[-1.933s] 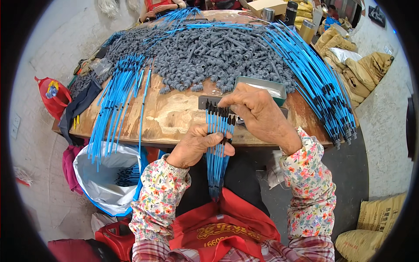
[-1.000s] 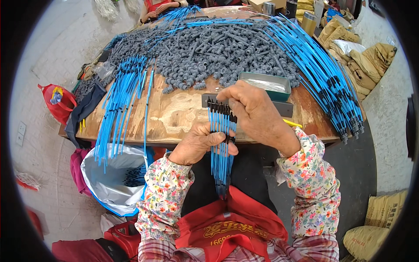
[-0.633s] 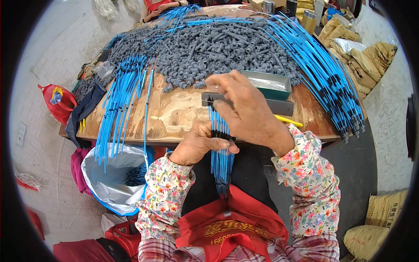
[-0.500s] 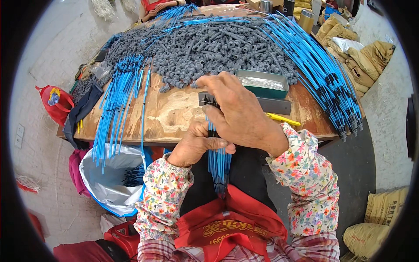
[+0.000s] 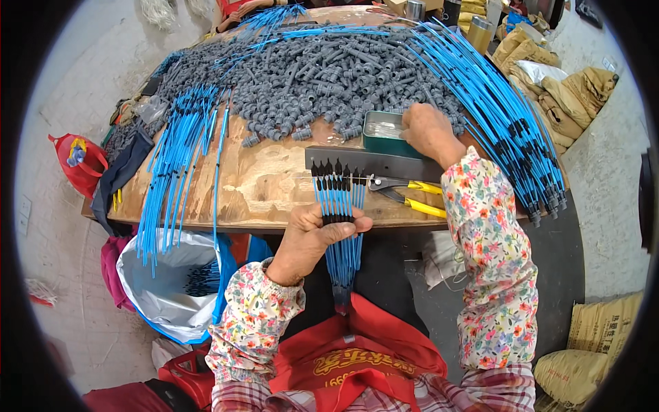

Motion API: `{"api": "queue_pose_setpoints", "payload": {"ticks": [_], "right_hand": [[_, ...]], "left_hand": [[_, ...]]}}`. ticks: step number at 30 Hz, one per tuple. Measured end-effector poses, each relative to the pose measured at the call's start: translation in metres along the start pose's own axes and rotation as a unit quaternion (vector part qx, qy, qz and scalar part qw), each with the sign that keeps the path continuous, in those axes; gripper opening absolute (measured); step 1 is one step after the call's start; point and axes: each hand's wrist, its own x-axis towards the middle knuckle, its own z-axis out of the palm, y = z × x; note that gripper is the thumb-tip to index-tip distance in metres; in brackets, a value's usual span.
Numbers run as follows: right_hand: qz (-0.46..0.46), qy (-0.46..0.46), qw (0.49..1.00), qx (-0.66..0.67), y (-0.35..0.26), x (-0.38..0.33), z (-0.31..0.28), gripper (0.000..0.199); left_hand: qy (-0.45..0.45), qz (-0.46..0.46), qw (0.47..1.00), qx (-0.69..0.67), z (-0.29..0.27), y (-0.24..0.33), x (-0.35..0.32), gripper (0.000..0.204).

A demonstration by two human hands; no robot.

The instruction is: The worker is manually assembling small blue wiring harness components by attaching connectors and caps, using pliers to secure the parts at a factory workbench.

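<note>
My left hand (image 5: 312,237) is closed round a bundle of thin blue rods (image 5: 343,262), thumb on top, below a black band. The rods' black tips (image 5: 329,167) fan out at the table edge, and a thin metal wire (image 5: 304,178) runs across just beneath them. Over the right end of a small green tin (image 5: 388,145), my right hand (image 5: 434,134) has its fingers bent together; the fingertips are partly hidden. Fine silvery wires (image 5: 382,129) lie in the tin. Yellow-handled pliers (image 5: 422,203) rest right of the bundle, in front of a dark metal bar (image 5: 405,163).
Grey plastic fittings (image 5: 309,82) are heaped across the wooden table (image 5: 261,185). More blue rods lie at the left (image 5: 180,158) and right (image 5: 504,113). A white-lined bag (image 5: 147,281) stands below the left edge. Another person's hand (image 5: 246,8) shows at the far side.
My right hand has moved from over the rod tips to the green tin, uncovering the tips, the cross wire and the pliers. My left hand still holds the bundle.
</note>
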Motion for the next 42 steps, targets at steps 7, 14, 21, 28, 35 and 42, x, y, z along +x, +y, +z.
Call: {"api": "queue_pose_setpoints", "payload": {"ticks": [7, 14, 21, 28, 35, 42], "right_hand": [[-0.069, 0.004, 0.997, -0.02, 0.007, 0.007, 0.005, 0.012], [-0.097, 0.026, 0.994, 0.037, 0.014, 0.004, 0.01, 0.011], [-0.101, -0.005, 0.995, 0.008, 0.018, 0.012, 0.009, 0.011], [-0.109, 0.045, 0.991, 0.06, 0.009, -0.003, -0.002, 0.013], [-0.145, 0.189, 0.953, 0.188, 0.004, -0.015, -0.014, 0.009], [-0.162, 0.097, 0.914, 0.358, -0.049, -0.089, -0.055, 0.008]], "left_hand": [[-0.015, 0.015, 0.999, -0.025, -0.003, -0.008, 0.0, 0.019], [0.004, 0.049, 0.999, -0.017, 0.003, -0.012, -0.003, 0.019], [0.006, 0.089, 0.995, 0.042, 0.01, -0.017, -0.006, 0.021], [0.023, 0.13, 0.991, 0.032, 0.007, -0.029, -0.008, 0.02], [0.028, 0.148, 0.987, 0.056, 0.013, -0.031, -0.007, 0.021], [0.028, 0.134, 0.989, 0.049, 0.01, -0.031, -0.012, 0.02]]}}
